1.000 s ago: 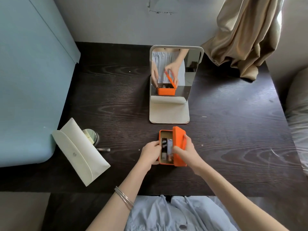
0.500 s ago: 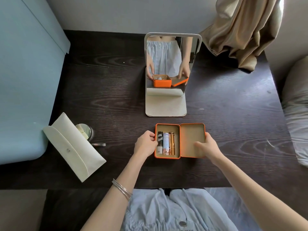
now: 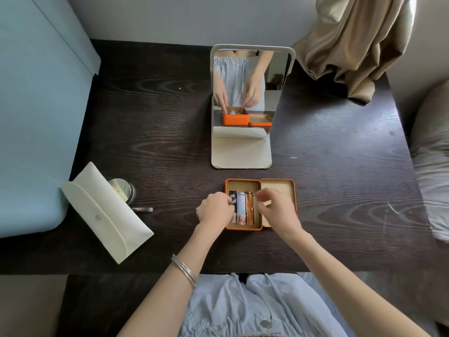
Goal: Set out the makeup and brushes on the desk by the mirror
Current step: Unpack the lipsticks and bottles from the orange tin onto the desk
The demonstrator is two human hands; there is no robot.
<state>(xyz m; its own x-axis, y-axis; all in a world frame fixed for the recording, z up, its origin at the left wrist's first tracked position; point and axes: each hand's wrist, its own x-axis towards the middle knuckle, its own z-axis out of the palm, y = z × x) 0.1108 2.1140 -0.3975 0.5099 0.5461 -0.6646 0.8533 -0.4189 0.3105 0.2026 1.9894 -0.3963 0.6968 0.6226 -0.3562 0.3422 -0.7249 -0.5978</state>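
1. The orange tin point(image 3: 243, 205) lies open on the desk point(image 3: 340, 190), just near of the mirror point(image 3: 243, 93), its lid point(image 3: 279, 188) flat to the right.
2. Three lipstick tubes point(image 3: 243, 207) lie side by side in the tin's tray, long axes running near to far.
3. The left hand point(image 3: 213, 210) rests at the tray's left edge, fingers curled onto the leftmost tube; whether it is gripped, I cannot tell.
4. The right hand point(image 3: 274, 210) hovers over the hinge, fingers loosely pinched and blurred, apparently holding nothing.
5. The rightmost tube lies just left of those fingertips, so the right hand looks nearer to it.
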